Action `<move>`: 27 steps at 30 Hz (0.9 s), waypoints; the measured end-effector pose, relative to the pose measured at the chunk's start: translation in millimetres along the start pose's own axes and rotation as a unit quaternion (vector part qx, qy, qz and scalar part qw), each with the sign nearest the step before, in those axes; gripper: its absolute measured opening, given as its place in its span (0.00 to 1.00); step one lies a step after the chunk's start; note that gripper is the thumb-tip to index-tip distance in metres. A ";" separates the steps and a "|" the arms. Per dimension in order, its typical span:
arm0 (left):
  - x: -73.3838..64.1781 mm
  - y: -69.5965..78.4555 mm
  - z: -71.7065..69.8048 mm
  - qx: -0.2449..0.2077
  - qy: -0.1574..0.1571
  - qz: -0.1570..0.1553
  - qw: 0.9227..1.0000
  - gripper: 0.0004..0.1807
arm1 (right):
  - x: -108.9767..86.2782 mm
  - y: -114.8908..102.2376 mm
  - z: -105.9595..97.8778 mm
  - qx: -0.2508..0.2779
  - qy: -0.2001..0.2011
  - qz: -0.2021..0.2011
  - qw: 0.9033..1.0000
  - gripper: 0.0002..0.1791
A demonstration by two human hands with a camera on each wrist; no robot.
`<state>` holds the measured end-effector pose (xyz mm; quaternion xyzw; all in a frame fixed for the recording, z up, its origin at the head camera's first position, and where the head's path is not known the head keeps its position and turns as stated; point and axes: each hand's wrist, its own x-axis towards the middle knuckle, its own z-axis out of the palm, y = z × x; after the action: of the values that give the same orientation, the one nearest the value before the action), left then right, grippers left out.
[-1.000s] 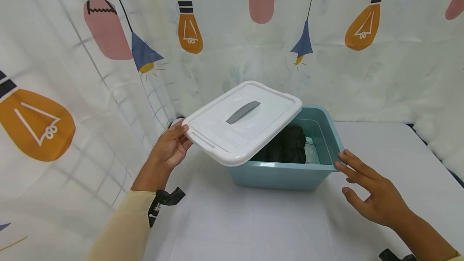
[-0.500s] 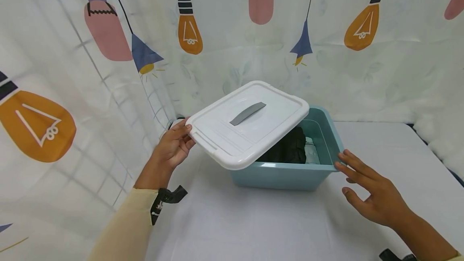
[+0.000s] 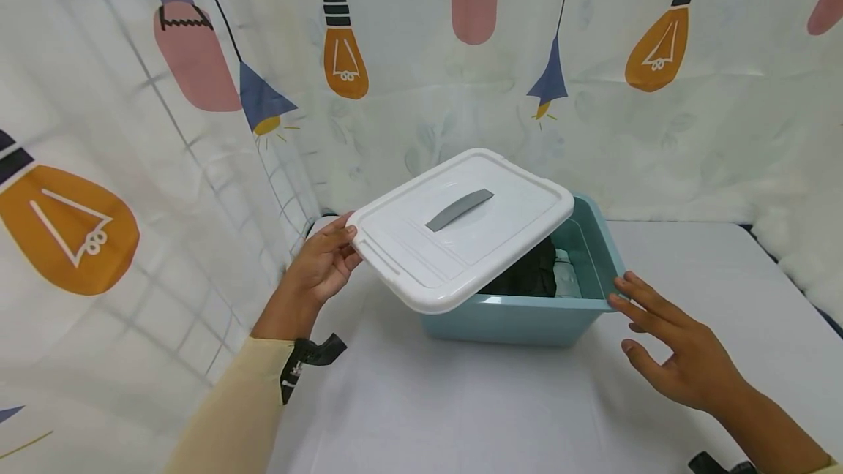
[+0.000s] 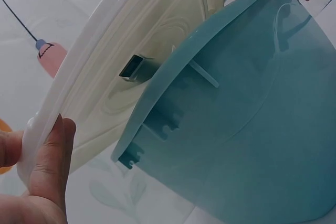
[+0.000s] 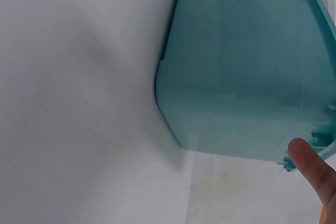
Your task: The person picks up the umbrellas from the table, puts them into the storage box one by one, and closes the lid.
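Observation:
A white lid (image 3: 421, 254) with a grey handle (image 3: 459, 210) slants over the left part of a teal plastic storage bin (image 3: 507, 324). My left hand (image 3: 323, 262) pinches the lid's left edge between thumb and fingers. From the left wrist view, the lid's underside (image 4: 173, 19) shows above the bin's rim. My right hand (image 3: 681, 350) has its fingers stretched out, fingertips at the bin's front right corner. Inside the bin, a dark folded cloth bundle (image 3: 533, 269) lies beside a pale blue item (image 3: 565, 275); the lid hides the rest.
The bin stands on a white-covered table (image 3: 461, 401). Behind and to the left hangs a white curtain (image 3: 421, 42) printed with lamps and bulbs. White fluffy material (image 3: 803, 254) lies at the table's right side.
My left hand has shifted the lid to the right and slightly down, so it covers more of the bin and the dark bundle. My right hand has stayed in place.

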<state>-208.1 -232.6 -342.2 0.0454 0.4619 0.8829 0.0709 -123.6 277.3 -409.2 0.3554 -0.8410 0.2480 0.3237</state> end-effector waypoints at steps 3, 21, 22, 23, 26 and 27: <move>-0.2 -0.6 1.1 -0.002 -0.006 -0.001 1.000 0.26 | 0.8 0.3 0.2 0.001 0.003 -0.004 1.000 0.34; 3.5 -0.9 8.9 0.023 -0.035 -0.010 0.999 0.31 | 0.9 1.6 -0.5 0.001 0.000 -0.002 1.000 0.33; 3.7 -1.1 9.2 0.023 -0.034 -0.011 0.999 0.31 | 0.9 1.7 -0.5 0.002 0.000 -0.001 1.000 0.33; 3.9 -1.3 9.5 0.022 -0.033 -0.011 0.999 0.31 | 1.0 1.6 -0.5 0.002 0.000 -0.001 1.000 0.33; 4.9 -2.3 10.5 0.022 -0.029 -0.012 0.999 0.30 | 1.1 1.3 -0.6 0.005 0.000 -0.001 1.000 0.33; 5.2 -2.6 11.0 0.023 -0.029 -0.012 0.999 0.30 | 1.1 1.1 -0.7 0.005 0.000 0.000 1.000 0.33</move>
<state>-211.4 -221.3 -337.9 0.0675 0.4801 0.8696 0.0935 -124.8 278.0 -408.2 0.3572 -0.8398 0.2522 0.3219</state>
